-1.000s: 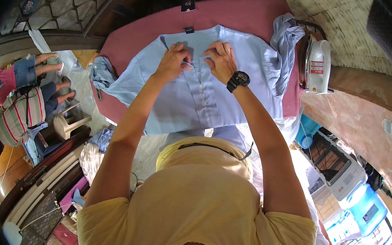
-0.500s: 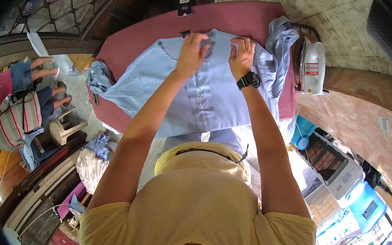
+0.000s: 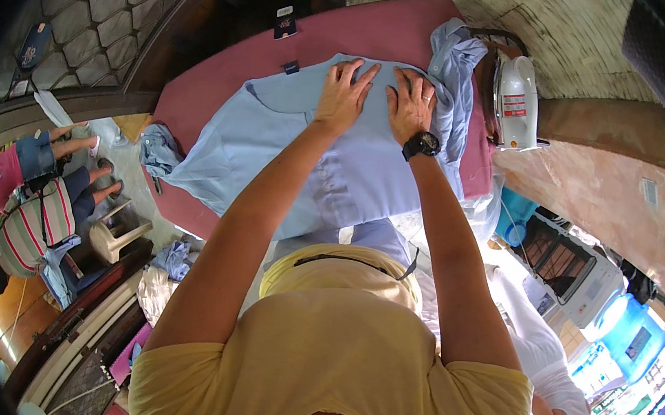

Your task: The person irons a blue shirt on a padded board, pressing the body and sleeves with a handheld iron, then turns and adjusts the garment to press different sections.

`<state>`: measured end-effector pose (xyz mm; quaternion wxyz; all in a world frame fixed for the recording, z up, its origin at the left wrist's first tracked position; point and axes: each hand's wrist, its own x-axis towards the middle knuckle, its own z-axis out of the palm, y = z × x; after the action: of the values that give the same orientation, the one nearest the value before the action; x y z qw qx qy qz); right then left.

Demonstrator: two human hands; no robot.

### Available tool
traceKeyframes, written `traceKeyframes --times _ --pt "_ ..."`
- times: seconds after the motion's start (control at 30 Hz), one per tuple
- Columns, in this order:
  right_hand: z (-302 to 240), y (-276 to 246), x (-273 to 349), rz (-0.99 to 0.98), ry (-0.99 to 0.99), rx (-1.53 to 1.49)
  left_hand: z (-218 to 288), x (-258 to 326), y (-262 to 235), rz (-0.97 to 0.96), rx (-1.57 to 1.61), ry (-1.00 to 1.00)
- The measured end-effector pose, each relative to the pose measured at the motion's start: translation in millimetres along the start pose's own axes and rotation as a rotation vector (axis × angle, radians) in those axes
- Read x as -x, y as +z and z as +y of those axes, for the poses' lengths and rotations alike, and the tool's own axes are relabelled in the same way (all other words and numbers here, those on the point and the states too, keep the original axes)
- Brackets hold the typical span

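A light blue button-up shirt [image 3: 273, 156] is spread on a maroon padded ironing board [image 3: 390, 24]. Its buttons run down the middle, and the sleeves lie bunched at both sides. My left hand [image 3: 346, 98] rests flat on the upper part of the shirt with its fingers apart. Beside it, my right hand [image 3: 411, 108] also lies on the cloth, fingers spread, a ring on one of them. A black watch [image 3: 422, 145] is on my right wrist. Neither hand holds anything. A dark label [image 3: 291, 67] shows by the shirt's neckline.
A white iron [image 3: 517, 101] stands at the board's right end. A small dark card [image 3: 285, 23] lies on the far side. To the left are people and a stool [image 3: 111, 240]. At the lower right, a person in white [image 3: 535, 333] stands near a blue water jug [image 3: 629, 340].
My hands were raised and curled over the shirt's top; now they lie flatter on it, fingers spread. The view has shifted a little. A person in white has come in at the lower right.
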<state>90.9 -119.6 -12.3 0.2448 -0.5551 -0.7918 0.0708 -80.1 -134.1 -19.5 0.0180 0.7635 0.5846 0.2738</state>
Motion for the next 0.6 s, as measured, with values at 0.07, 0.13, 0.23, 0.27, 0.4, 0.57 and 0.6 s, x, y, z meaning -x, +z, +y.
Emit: traceKeyframes --times 0.07,0.13,0.23,0.27,0.4,0.57,0.6 --pt "10 -9 -5 0.025 -0.04 -0.172 7 -4 -6 -0.019 -0.009 -0.021" --pt "45 -13 -10 0.061 -0.125 -0.424 1 -7 -10 -0.051 -0.009 -0.01" --pt "124 -57 -22 0.298 0.029 0.325 -5 -17 -16 -0.138 0.022 0.012" --pt "119 -81 -31 0.361 0.212 0.572 -9 -17 -19 -0.178 0.025 0.008" --pt "208 -113 -37 0.089 0.436 0.374 -3 -31 -24 -0.22 0.042 0.046" --pt "213 -144 -63 -0.059 0.5 0.008 -21 -29 -16 -0.258 0.053 0.052" --pt "206 -152 -64 -0.073 0.504 -0.033 -25 -27 -15 -0.266 0.06 0.063"
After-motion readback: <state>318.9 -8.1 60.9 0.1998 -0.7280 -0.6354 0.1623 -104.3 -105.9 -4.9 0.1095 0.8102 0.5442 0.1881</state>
